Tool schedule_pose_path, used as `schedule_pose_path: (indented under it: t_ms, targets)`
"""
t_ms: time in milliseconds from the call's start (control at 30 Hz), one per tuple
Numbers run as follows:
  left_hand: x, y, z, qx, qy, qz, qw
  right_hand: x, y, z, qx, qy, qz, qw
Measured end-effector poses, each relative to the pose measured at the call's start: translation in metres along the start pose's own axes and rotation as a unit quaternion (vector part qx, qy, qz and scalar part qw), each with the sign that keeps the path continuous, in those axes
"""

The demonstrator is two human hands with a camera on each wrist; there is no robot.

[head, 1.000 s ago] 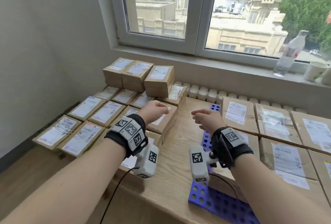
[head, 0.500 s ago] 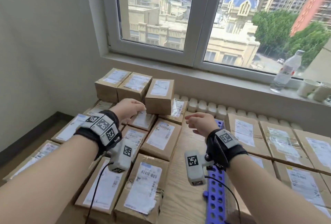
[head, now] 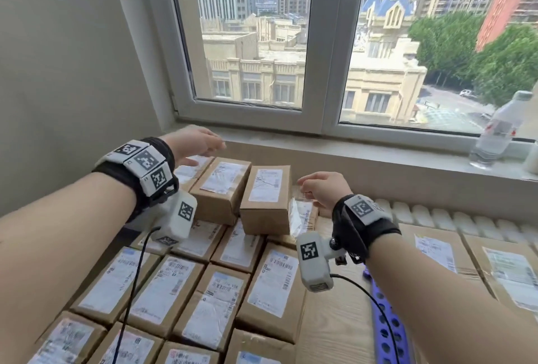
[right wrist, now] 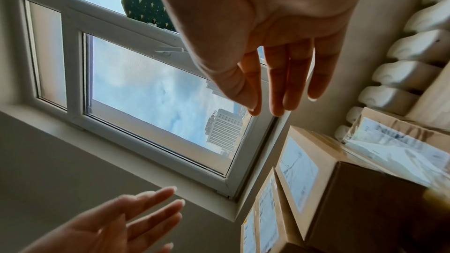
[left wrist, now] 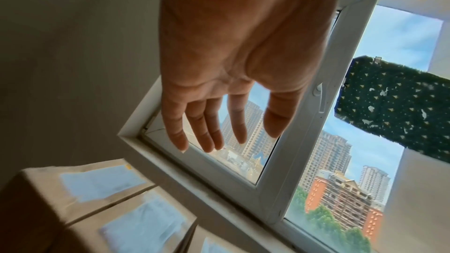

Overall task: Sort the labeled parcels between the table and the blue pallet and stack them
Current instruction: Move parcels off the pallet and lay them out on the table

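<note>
Several brown labeled parcels lie flat on the wooden table [head: 334, 334]. Three more stand stacked on top at the back; the rightmost upper parcel [head: 267, 200] is between my hands. My left hand [head: 198, 142] hovers open above the back-left upper parcel [left wrist: 80, 186], fingers straight [left wrist: 207, 128], holding nothing. My right hand [head: 320, 189] hangs open in the air just right of the rightmost upper parcel [right wrist: 324, 178], fingers straight [right wrist: 277, 84] and empty. The blue pallet [head: 384, 328] shows as a strip at the table's right edge, with larger parcels [head: 509, 273] on it.
A window sill [head: 378, 154] runs behind the stack, with a plastic bottle [head: 500, 128] at its right end. A white radiator [head: 436, 215] lies below the sill. A bare wall [head: 58, 72] closes the left side.
Both hands have lifted and moved forward toward the upper parcels at the back. The left hand went from loosely curled over the lower parcels to stretched open over the stack.
</note>
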State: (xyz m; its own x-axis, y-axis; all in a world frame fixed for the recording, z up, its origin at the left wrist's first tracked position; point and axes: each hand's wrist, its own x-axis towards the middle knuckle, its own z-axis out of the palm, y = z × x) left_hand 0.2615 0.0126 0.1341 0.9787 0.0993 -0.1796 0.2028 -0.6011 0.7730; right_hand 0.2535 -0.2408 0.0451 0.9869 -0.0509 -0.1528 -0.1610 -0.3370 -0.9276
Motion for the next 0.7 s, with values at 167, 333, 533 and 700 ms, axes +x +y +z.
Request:
schedule_pose_path:
  t_ms: [167, 333, 533, 700]
  targets:
    - [0.055, 0.015, -0.005, -0.06, -0.001, 0.018, 0.998, 0.034, -0.011, 0.016, -0.012, 0.022, 0.04, 0.999]
    - [0.111, -0.003, 0.039, -0.111, -0.019, 0.001, 0.994, 0.07, -0.007, 0.04, -0.018, 0.044, 0.084, 0.995]
    - [0.152, -0.04, 0.096, -0.167, -0.033, -0.044, 0.984, 0.104, 0.012, 0.062, -0.039, 0.07, 0.14, 0.987]
    - [0.159, -0.057, 0.115, -0.183, -0.043, -0.059, 0.98, 0.119, 0.031, 0.075, -0.032, 0.087, 0.165, 0.982]
